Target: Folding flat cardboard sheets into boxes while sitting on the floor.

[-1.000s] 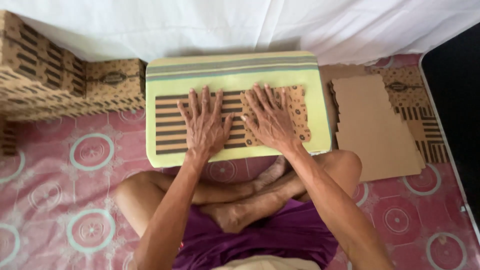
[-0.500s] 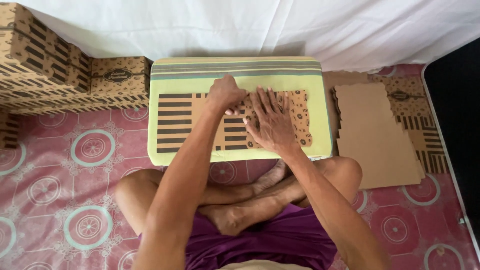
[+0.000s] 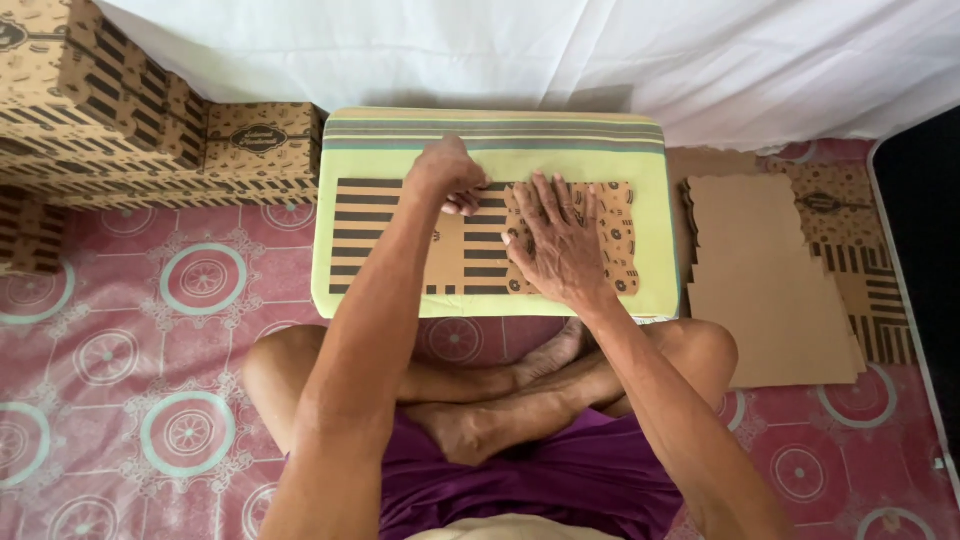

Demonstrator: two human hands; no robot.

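A flat printed cardboard blank [image 3: 400, 238], brown with black stripes and small patterns, lies on a pale yellow-green cushion [image 3: 500, 140] in front of my crossed legs. My left hand [image 3: 447, 176] is curled at the blank's far edge near its middle, fingers bent onto the card. Whether it grips the edge I cannot tell. My right hand [image 3: 563, 240] lies flat with fingers spread, pressing the right half of the blank down.
Assembled patterned cardboard boxes [image 3: 130, 130] are stacked at the left. A pile of flat cardboard blanks [image 3: 770, 270] lies at the right on the pink patterned floor mat [image 3: 130, 330]. A white cloth [image 3: 520, 50] hangs behind the cushion.
Both hands lay flat on the blank a second ago. My left hand has since slid toward the far edge at the middle and curled its fingers. My right hand stays pressed flat.
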